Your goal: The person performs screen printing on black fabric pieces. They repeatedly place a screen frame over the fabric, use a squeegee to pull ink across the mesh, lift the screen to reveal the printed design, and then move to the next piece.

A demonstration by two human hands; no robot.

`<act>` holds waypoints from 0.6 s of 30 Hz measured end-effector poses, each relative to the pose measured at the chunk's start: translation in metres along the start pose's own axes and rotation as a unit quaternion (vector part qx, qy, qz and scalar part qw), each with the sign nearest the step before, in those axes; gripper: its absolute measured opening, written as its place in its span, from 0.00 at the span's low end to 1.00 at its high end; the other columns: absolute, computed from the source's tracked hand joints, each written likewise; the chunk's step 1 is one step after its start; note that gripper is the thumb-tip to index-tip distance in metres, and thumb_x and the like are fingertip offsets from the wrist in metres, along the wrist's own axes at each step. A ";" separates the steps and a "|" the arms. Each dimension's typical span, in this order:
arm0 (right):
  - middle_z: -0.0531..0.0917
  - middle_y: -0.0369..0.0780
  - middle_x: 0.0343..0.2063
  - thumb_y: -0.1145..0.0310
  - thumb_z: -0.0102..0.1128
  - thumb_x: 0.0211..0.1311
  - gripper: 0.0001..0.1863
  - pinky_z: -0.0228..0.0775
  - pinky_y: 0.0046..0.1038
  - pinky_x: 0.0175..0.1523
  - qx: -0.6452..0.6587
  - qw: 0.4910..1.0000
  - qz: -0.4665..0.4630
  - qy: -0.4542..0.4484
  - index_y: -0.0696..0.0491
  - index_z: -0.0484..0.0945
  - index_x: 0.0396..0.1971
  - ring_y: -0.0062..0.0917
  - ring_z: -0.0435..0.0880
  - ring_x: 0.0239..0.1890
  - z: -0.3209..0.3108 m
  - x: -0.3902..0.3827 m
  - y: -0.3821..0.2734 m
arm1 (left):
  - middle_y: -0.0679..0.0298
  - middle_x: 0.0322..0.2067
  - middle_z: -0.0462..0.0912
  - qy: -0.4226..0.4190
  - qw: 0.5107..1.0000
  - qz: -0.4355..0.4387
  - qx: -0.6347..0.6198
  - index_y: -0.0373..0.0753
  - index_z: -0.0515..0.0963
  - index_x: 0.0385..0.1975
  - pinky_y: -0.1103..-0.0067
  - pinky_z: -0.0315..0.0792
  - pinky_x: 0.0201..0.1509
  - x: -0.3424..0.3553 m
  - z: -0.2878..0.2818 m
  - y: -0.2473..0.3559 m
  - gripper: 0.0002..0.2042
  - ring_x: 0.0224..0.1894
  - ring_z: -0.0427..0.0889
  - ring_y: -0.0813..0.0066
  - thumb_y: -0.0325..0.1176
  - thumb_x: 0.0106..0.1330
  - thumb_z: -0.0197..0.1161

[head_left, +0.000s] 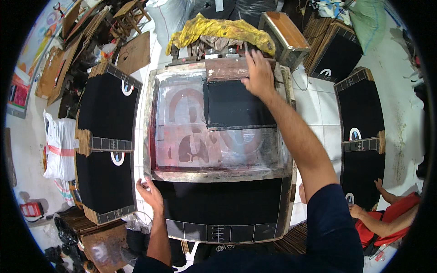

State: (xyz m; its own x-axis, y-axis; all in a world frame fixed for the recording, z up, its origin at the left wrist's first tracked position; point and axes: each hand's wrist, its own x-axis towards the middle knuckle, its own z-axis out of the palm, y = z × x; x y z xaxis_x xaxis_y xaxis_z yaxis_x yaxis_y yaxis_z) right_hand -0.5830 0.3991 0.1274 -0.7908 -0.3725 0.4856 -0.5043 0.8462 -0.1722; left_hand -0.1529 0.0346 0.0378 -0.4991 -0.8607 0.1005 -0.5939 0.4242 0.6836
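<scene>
A screen-printing frame [218, 175] with a pale, red-stained mesh [182, 136] lies over a black board [223, 200]; white lines mark the board's near edge. Across the far right part of the mesh is a black rectangular patch [241, 104]. Beyond that patch sits a brown wooden bar [227, 69], perhaps a squeegee handle. My right hand [260, 77] is over the bar's right end, fingers stretched and apart. By the frame's near left corner is my left hand [151, 195], its fingers loosely bent and parted; whether the fingertips touch the frame is hard to tell.
Stacked black boards [107, 177] stand at the left, with more black boards [362, 113] at the right. A stained yellow cloth [223, 34] drapes behind the frame, beside a wooden box [287, 38]. At lower right, another person in a red garment [391, 218] reaches toward the right-hand boards.
</scene>
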 end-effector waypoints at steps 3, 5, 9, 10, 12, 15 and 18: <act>0.80 0.48 0.59 0.65 0.79 0.51 0.43 0.69 0.41 0.67 -0.047 0.979 0.015 -0.199 0.56 0.69 0.68 0.43 0.77 0.65 0.012 0.043 0.011 | 0.34 0.65 0.71 -0.007 0.998 0.035 -0.061 0.25 0.59 0.72 0.60 0.61 0.72 -0.010 0.023 -0.001 0.33 0.67 0.71 0.42 0.49 0.81 0.52; 0.84 0.47 0.52 0.62 0.81 0.49 0.39 0.74 0.43 0.60 -0.044 0.960 0.030 -0.275 0.53 0.75 0.62 0.43 0.82 0.59 0.014 0.053 0.009 | 0.30 0.65 0.69 0.028 0.998 0.051 -0.005 0.23 0.59 0.71 0.57 0.60 0.72 -0.016 0.035 0.002 0.33 0.68 0.69 0.35 0.48 0.81 0.51; 0.88 0.46 0.43 0.63 0.78 0.50 0.23 0.78 0.45 0.54 -0.042 0.965 0.028 -0.258 0.51 0.82 0.47 0.43 0.87 0.52 0.000 0.039 -0.004 | 0.29 0.64 0.69 0.063 0.996 0.067 -0.010 0.20 0.60 0.70 0.55 0.62 0.71 -0.017 0.041 0.009 0.33 0.67 0.70 0.33 0.46 0.80 0.53; 0.89 0.45 0.41 0.64 0.77 0.51 0.19 0.78 0.46 0.53 -0.044 0.969 0.030 -0.240 0.51 0.84 0.43 0.43 0.87 0.50 -0.008 0.029 -0.009 | 0.29 0.64 0.69 0.051 0.997 0.059 0.000 0.21 0.60 0.70 0.56 0.62 0.71 -0.018 0.037 0.009 0.33 0.66 0.70 0.33 0.46 0.80 0.54; 0.88 0.45 0.37 0.61 0.78 0.50 0.19 0.75 0.48 0.51 -0.045 0.973 0.028 -0.225 0.49 0.82 0.40 0.45 0.86 0.46 -0.025 -0.003 -0.025 | 0.29 0.64 0.70 0.043 0.996 0.074 0.012 0.22 0.61 0.70 0.56 0.63 0.71 -0.019 0.035 0.010 0.32 0.66 0.71 0.33 0.44 0.80 0.55; 0.87 0.42 0.34 0.65 0.77 0.49 0.15 0.73 0.48 0.49 0.018 0.976 0.026 -0.215 0.48 0.81 0.36 0.43 0.86 0.44 -0.050 -0.062 -0.052 | 0.34 0.65 0.71 0.066 0.994 0.090 0.001 0.23 0.63 0.70 0.58 0.64 0.71 -0.022 0.033 0.007 0.30 0.66 0.72 0.38 0.41 0.78 0.57; 0.88 0.38 0.39 0.69 0.78 0.46 0.19 0.72 0.43 0.51 0.010 0.961 0.019 -0.276 0.48 0.82 0.41 0.38 0.85 0.48 -0.051 -0.096 -0.065 | 0.38 0.65 0.72 0.072 0.993 0.090 0.014 0.25 0.63 0.70 0.59 0.64 0.71 -0.025 0.034 0.004 0.29 0.66 0.72 0.40 0.40 0.78 0.57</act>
State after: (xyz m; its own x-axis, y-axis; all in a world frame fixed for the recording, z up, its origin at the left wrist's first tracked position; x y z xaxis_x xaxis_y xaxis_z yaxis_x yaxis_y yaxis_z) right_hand -0.4570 0.3995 0.1352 -0.8696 -0.4915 -0.0480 -0.4736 0.8575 -0.2009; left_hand -0.1642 0.0671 0.0137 -0.5042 -0.8012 0.3222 -0.5219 0.5800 0.6255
